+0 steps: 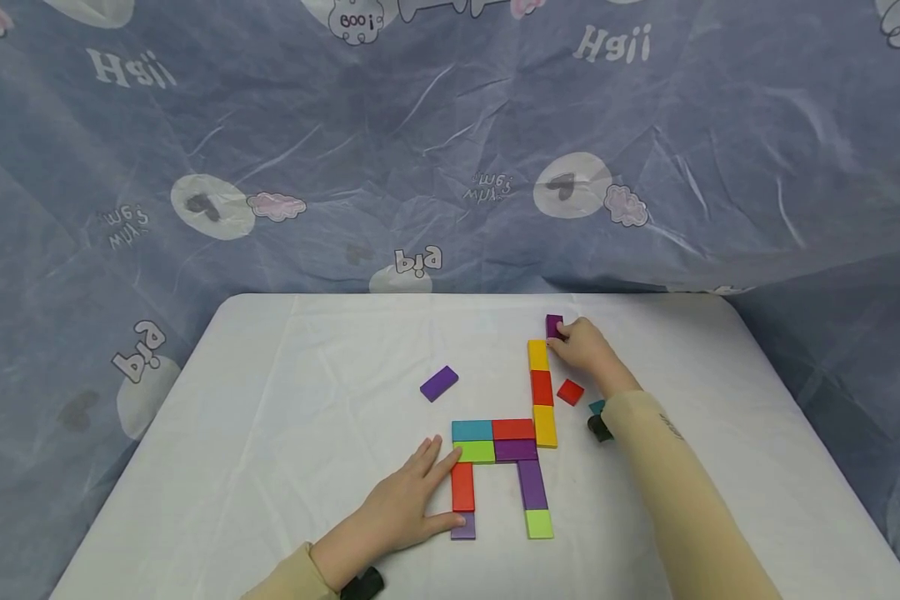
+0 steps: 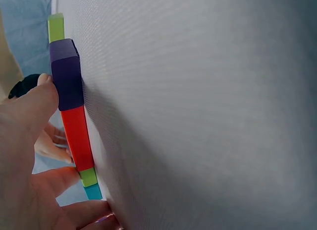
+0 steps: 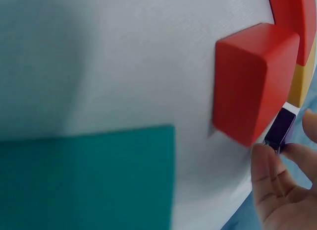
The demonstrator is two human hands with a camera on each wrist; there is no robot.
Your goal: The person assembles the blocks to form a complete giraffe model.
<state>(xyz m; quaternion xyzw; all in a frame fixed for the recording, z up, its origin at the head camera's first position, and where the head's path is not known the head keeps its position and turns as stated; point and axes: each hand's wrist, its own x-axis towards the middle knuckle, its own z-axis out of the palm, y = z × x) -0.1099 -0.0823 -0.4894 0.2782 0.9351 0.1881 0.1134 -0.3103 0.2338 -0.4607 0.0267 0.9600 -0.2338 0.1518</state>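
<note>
Flat coloured blocks form a figure on the white table (image 1: pixel 285 467). My left hand (image 1: pixel 433 493) lies flat, fingers straight, against the figure's left leg: a red block (image 1: pixel 462 487) over a purple one (image 1: pixel 462 527). Its fingertips touch a light green block (image 1: pixel 474 452). In the left wrist view the thumb (image 2: pixel 34 106) rests beside the purple block (image 2: pixel 67 81) and the red block (image 2: pixel 78 138). My right hand (image 1: pixel 564 338) pinches a dark purple block (image 1: pixel 554 326) above a yellow, red, yellow column (image 1: pixel 542 387). In the right wrist view its fingers (image 3: pixel 270 190) touch that purple block (image 3: pixel 280 130).
A loose purple block (image 1: pixel 439 383) lies left of the column. A loose red block (image 1: pixel 570 392) and a teal block (image 1: pixel 597 407) lie beside my right forearm; both show large in the right wrist view, red (image 3: pixel 252 86) and teal (image 3: pixel 86 175). A blue printed cloth (image 1: pixel 450 167) hangs behind.
</note>
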